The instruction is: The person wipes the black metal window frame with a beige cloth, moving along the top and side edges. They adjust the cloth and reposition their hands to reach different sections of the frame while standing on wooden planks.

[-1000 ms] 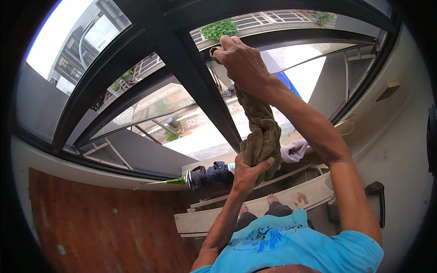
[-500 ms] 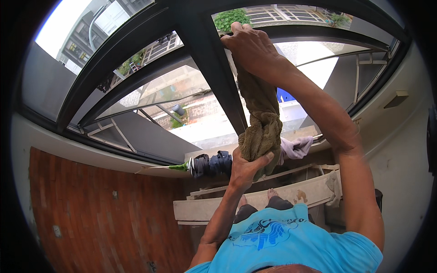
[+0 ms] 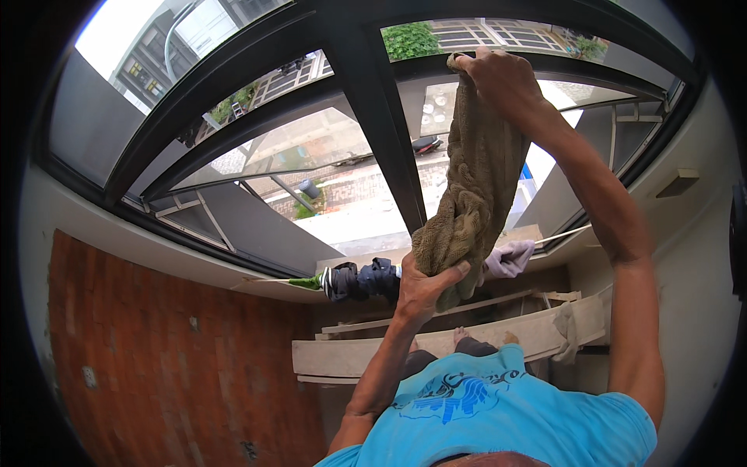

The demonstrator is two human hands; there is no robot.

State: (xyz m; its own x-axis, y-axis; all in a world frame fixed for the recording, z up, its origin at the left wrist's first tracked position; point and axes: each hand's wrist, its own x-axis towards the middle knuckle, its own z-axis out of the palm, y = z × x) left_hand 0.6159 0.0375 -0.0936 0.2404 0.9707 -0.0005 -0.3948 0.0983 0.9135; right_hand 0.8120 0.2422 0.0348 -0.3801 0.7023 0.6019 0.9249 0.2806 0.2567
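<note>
An olive-brown towel point(image 3: 486, 167) is stretched between my two hands in front of the window. My right hand point(image 3: 502, 78) grips its upper end, raised near the window's crossbar. Lower down, my left hand point(image 3: 426, 289) is closed round the bunched part, thumb across the front. The towel hangs in loose folds between them, its lower end just beside the line of hung cloths. Dark bunched cloths point(image 3: 362, 280) hang left of my left hand, and a pale lilac cloth point(image 3: 510, 258) hangs to the right of the towel.
A black window frame point(image 3: 373, 117) spans the view, with tilted-out panes on both sides. A thin line point(image 3: 272, 280) runs below it, carrying the cloths. Under my feet is a pale plank point(image 3: 342, 359). Reddish-brown wood flooring point(image 3: 171, 350) lies to the left.
My right hand has moved to the right with the towel's upper end, away from the window's middle post. The towel is spread wider and less twisted. My left hand keeps its grip.
</note>
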